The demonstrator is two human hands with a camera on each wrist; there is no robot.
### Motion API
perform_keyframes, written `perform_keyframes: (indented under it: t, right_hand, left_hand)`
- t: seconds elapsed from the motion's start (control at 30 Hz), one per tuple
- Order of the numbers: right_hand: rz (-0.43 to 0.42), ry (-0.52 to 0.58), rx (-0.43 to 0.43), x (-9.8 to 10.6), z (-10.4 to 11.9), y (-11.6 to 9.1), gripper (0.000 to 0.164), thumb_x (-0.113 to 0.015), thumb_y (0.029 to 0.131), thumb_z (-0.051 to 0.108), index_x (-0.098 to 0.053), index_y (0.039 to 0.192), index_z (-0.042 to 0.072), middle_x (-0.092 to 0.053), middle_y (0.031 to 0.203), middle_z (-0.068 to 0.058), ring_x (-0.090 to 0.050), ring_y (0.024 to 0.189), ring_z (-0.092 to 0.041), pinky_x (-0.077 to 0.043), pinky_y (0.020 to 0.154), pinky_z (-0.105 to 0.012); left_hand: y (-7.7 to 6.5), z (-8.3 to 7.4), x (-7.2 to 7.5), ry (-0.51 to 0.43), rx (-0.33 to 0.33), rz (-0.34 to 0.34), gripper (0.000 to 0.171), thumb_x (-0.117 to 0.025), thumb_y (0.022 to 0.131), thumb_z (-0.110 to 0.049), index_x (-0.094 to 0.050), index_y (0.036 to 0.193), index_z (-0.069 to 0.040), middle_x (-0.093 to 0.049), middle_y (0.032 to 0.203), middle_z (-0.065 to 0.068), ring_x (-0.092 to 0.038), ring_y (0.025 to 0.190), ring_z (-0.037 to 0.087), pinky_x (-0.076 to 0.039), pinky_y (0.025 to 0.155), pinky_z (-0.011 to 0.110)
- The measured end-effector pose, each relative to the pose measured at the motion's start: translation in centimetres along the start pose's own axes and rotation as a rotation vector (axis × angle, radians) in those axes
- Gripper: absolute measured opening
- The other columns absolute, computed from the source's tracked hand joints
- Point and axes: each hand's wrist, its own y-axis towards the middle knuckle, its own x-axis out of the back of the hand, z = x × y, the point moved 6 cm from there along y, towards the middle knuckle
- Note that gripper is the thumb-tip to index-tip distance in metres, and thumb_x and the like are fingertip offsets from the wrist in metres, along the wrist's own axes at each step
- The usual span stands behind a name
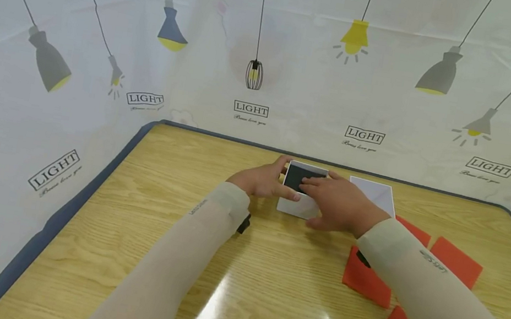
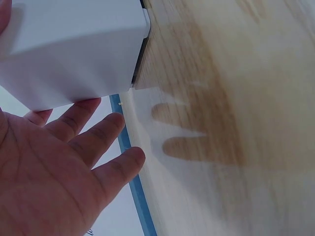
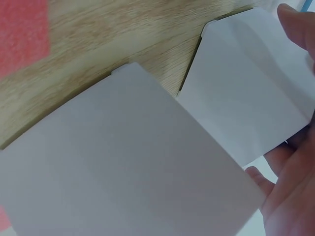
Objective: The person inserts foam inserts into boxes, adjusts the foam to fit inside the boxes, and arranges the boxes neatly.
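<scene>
In the head view a small white box (image 1: 297,208) stands near the table's far edge, its top uncovered over a dark panel (image 1: 293,179) inside. My left hand (image 1: 259,179) holds the box from the left, thumb along the front and index finger at the back. Its other fingers (image 2: 101,140) spread out in the left wrist view, some against the white wall. My right hand (image 1: 341,202) comes from the right, fingers over the opening and touching the dark panel. In the right wrist view its thumb (image 3: 298,24) lies by the box's front; its fingertips are partly hidden.
A second white box-like piece (image 1: 375,192) sits just right of my right hand, large in the right wrist view. Several red square pieces (image 1: 457,262) lie on the wooden table (image 1: 130,251) near and under my right forearm. A lamp-printed curtain (image 1: 296,93) hangs behind.
</scene>
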Motion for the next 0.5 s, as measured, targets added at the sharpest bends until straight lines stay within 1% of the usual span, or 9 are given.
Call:
perform_keyframes:
  t: [0.23, 0.5]
  right_hand:
    - [0.02, 0.01, -0.025, -0.24, 0.06, 0.4, 0.077, -0.084, 0.085, 0.047, -0.061, 0.147, 0.006, -0.06, 0.151, -0.013, -0.055, 0.142, -0.03, -0.023, 0.126, -0.061]
    - [0.021, 0.012, -0.051, -0.26, 0.37, 0.78, 0.076, -0.082, 0.085, 0.049, -0.065, 0.143, 0.003, -0.064, 0.147, -0.015, -0.059, 0.138, -0.033, -0.025, 0.124, -0.065]
  left_hand:
    - [-0.05, -0.11, -0.15, -0.043, -0.027, 0.005, 0.105, -0.082, 0.093, -0.04, -0.01, 0.168, -0.024, -0.032, 0.168, 0.019, -0.042, 0.149, 0.036, -0.034, 0.123, 0.051]
    - [-0.14, 0.04, -0.09, -0.046, -0.017, -0.002, 0.104, -0.082, 0.092, -0.043, -0.011, 0.167, -0.028, -0.032, 0.167, 0.016, -0.044, 0.148, 0.033, -0.035, 0.122, 0.049]
